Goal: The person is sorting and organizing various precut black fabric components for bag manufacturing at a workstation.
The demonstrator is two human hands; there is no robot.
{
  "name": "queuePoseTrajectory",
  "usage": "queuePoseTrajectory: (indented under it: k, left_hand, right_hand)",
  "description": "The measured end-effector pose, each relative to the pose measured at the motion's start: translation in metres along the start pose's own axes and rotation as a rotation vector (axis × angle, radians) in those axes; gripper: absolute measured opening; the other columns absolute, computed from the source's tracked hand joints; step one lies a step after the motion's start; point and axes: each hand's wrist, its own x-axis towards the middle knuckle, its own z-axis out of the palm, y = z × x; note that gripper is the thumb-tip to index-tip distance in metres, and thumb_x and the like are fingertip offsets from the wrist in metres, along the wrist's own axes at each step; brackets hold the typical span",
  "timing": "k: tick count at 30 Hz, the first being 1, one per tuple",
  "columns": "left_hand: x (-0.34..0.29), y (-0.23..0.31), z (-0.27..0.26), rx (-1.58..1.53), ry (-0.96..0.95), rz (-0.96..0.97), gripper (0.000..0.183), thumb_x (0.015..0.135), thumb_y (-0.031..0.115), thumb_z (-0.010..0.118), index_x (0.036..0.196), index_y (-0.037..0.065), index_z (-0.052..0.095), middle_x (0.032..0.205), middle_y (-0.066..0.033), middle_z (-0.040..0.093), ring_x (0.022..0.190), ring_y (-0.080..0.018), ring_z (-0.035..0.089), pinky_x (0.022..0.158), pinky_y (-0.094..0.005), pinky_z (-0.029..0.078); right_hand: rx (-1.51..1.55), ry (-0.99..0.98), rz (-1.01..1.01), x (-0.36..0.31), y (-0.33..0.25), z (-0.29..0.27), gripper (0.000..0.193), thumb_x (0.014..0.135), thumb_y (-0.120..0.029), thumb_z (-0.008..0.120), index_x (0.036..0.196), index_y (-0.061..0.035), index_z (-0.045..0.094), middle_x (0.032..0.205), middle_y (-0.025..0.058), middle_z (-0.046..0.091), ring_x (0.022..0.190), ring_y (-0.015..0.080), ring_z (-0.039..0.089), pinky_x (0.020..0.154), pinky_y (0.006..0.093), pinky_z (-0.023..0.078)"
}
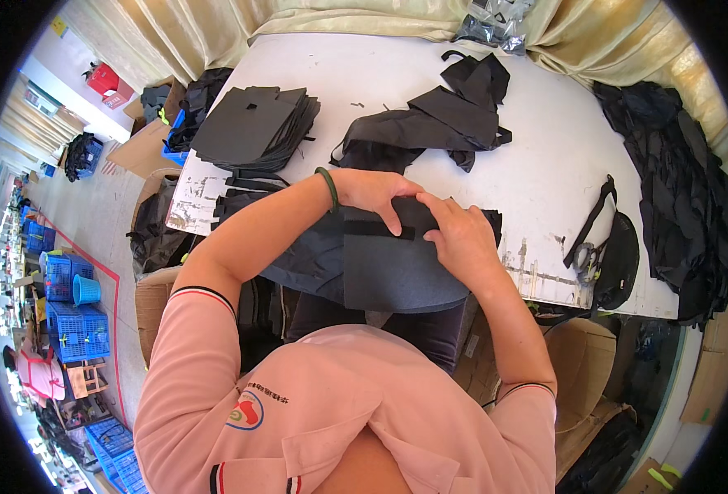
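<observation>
A stiff black panel with a rounded lower edge hangs over the table's front edge, just before me. A darker strip runs across its upper part. My left hand is closed at the panel's top edge, its thumb pressed near the strip and its other fingers partly hidden. Beside it, my right hand grips the panel's upper right side, thumb and forefinger bent towards my left hand. Soft black fabric lies beside the panel, under my left forearm.
A stack of black panels stands at the table's far left. Black fabric pieces lie farther back. On the right are a black pouch with a strap, scissors and a heap of black fabric. Cardboard boxes stand below.
</observation>
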Motion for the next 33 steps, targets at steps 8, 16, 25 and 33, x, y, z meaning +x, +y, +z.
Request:
queuePoseTrajectory:
  k: [8,16,25,33]
  left_hand:
    - [-0.013,0.014,0.068,0.968,0.443,0.244,0.08,0.073,0.04,0.077,0.138,0.007,0.044,0.145,-0.0204,0.038,0.137,-0.0362,0.035,0.111,-0.0536,0.027]
    - [-0.019,-0.04,0.108,0.953,0.346,0.118,0.094,0.076,0.053,0.07,0.151,0.012,0.028,0.157,-0.0156,0.023,0.146,-0.034,0.018,0.117,-0.0538,0.012]
    - [-0.031,-0.008,0.057,0.506,1.058,0.396,0.075,0.075,0.018,0.079,0.139,0.006,0.041,0.145,-0.0214,0.036,0.137,-0.0353,0.034,0.112,-0.0444,0.029]
    - [-0.044,0.091,-0.004,0.474,1.445,0.691,0.043,0.072,0.001,0.075,0.11,0.003,0.055,0.095,-0.01,0.064,0.089,-0.0183,0.063,0.082,-0.0306,0.05]
  right_hand:
    - [-0.009,0.097,0.017,0.009,0.054,0.023,0.045,0.078,-0.012,0.071,0.121,-0.0109,0.056,0.096,0.0117,0.062,0.089,0.0313,0.063,0.076,0.0419,0.047]
    - [-0.352,0.111,0.189,0.085,0.182,0.042,0.019,0.081,-0.015,0.069,0.098,-0.008,0.068,0.129,0.01,0.057,0.118,0.0358,0.052,0.096,0.045,0.044]
    - [0.363,0.204,-0.105,0.126,0.055,-0.076,0.018,0.08,-0.002,0.068,0.097,-0.0034,0.069,0.093,0.0076,0.067,0.087,0.0209,0.062,0.079,0.032,0.049]
    - [0.676,0.125,-0.294,0.124,-0.044,-0.127,0.036,0.08,-0.01,0.074,0.114,-0.0064,0.062,0.09,0.005,0.063,0.076,0.0149,0.059,0.071,0.0287,0.048]
